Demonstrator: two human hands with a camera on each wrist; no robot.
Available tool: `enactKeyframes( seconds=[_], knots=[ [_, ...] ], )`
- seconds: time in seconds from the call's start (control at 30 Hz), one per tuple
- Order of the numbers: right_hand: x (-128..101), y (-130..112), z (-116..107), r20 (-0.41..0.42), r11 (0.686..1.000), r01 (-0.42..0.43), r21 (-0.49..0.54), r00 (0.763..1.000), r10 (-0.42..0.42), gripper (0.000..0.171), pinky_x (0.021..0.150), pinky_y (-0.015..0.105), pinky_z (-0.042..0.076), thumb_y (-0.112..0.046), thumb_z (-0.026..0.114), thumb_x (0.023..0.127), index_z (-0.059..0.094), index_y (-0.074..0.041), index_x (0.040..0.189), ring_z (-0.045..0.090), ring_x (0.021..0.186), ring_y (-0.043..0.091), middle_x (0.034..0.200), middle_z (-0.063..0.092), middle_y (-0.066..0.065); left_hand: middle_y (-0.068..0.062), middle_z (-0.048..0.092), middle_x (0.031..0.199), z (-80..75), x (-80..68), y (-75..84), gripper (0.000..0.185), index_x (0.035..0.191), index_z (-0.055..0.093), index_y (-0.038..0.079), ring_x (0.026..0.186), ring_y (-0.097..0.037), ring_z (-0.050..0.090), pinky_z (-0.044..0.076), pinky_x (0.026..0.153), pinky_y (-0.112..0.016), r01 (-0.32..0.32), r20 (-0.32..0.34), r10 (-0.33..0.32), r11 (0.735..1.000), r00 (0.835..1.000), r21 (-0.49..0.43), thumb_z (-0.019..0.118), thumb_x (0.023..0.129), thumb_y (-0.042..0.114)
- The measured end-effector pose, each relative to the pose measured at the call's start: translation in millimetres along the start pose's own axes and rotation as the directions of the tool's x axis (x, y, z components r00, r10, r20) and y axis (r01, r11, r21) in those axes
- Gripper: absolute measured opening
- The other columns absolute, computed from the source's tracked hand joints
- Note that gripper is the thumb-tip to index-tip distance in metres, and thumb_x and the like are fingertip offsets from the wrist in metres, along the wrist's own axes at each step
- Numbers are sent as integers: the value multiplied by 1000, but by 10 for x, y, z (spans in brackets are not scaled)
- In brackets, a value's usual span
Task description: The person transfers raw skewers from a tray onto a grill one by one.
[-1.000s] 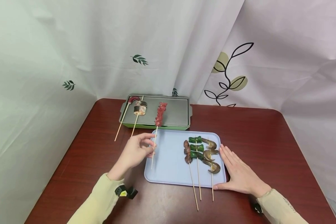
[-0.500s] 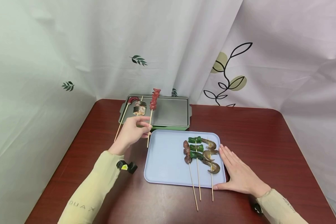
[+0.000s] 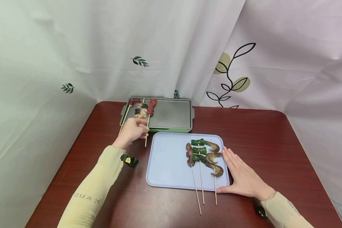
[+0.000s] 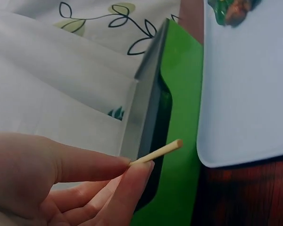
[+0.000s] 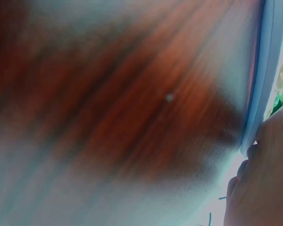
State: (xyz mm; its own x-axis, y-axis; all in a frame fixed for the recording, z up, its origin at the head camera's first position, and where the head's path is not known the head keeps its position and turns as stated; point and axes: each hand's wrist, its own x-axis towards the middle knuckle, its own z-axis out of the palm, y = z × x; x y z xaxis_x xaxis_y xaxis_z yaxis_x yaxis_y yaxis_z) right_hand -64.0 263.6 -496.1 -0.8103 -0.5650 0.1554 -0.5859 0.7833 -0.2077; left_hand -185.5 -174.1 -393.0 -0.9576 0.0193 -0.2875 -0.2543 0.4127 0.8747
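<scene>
My left hand (image 3: 132, 131) pinches the stick of a red meat skewer (image 3: 151, 107) between thumb and fingers; its meat end lies over the grey griddle plate (image 3: 171, 114) beside two other skewers (image 3: 141, 110). The left wrist view shows the stick's end (image 4: 162, 150) poking out past my fingertips (image 4: 137, 172), with the green griddle body (image 4: 181, 117) behind. My right hand (image 3: 240, 175) lies flat with straight fingers against the right edge of the light blue tray (image 3: 168, 161). Three skewers (image 3: 202, 155) of green peppers, shrimp and brown pieces lie on that tray.
A dark red wooden table (image 3: 259, 136) carries everything. White curtains (image 3: 74, 47) with leaf prints close in the back and both sides. The right wrist view is blurred, showing table wood and the tray's rim (image 5: 266, 70).
My left hand carried the red meat skewer from the tray's left edge up and back, then lowered its meat end onto the griddle beside the other two. The right hand stayed put.
</scene>
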Motion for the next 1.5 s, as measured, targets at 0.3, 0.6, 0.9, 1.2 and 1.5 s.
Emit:
enactKeyframes(
  seconds=[0.3,0.6,0.9,1.2,1.5],
  knots=[
    [12,-4,-12,22,1000,-12,8,1000,12,138,122,42,17,-89,66,68,23,8,157,23,149,40,165,19,22,-30,69,108,-22,10,-20,37,131,60,-9,76,-21,71,62,68,-33,2,-37,-1,999,999,36,60,94,-9],
    [20,-2,1,12,1000,-7,11,1000,7,138,123,39,15,-89,66,67,24,8,157,24,149,39,165,20,22,-20,73,96,-75,-9,-4,37,128,65,-4,77,-31,74,62,69,-39,-33,-116,56,980,992,194,71,93,7],
    [24,-5,-7,20,1000,-15,18,1000,15,139,123,34,8,-89,66,67,23,7,158,23,149,39,165,19,22,-19,74,102,-177,-205,129,44,129,67,2,74,-25,74,61,67,-29,-133,-151,162,974,975,186,72,97,31],
    [11,12,5,46,999,-34,20,998,33,139,123,33,6,-90,65,67,22,6,158,20,150,38,166,16,20,-12,76,97,-38,-458,197,41,121,73,7,80,-25,73,59,69,-31,-202,-115,217,971,969,127,76,93,37],
    [3,26,8,45,999,-34,20,998,33,139,123,34,7,-90,65,67,22,5,159,20,150,38,167,15,19,-5,76,95,200,-683,99,38,119,74,8,85,-18,71,57,73,-33,-207,-62,212,974,975,88,79,90,34]
  ],
)
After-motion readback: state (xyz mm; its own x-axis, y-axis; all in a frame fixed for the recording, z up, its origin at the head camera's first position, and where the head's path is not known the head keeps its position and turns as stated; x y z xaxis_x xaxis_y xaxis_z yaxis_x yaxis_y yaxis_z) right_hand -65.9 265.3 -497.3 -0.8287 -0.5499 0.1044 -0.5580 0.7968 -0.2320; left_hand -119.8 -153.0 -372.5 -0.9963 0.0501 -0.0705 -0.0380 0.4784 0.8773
